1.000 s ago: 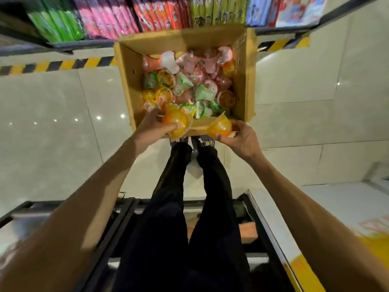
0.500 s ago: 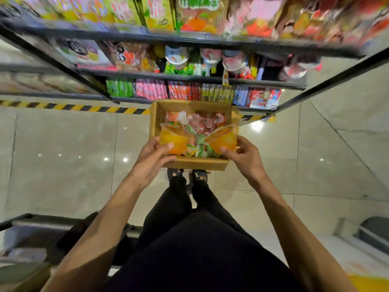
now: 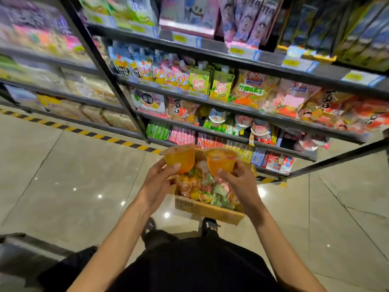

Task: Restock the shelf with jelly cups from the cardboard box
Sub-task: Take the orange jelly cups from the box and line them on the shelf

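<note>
My left hand grips an orange jelly cup, and my right hand grips a second orange jelly cup. Both cups are held upright side by side above the open cardboard box, which stands on the floor and holds several mixed orange, green and pink jelly cups. Ahead, the black metal shelf carries a row of jelly cups with white and pink lids, just above and beyond the two cups I hold.
Snack bags and pouches fill the upper shelves, stick packs line the lowest one. A yellow-black hazard stripe runs along the tiled floor at the shelf base. My legs and shoes stand just behind the box.
Both hands lifted the two orange cups out of the box and upward. My view tilted up from the box to the shelves.
</note>
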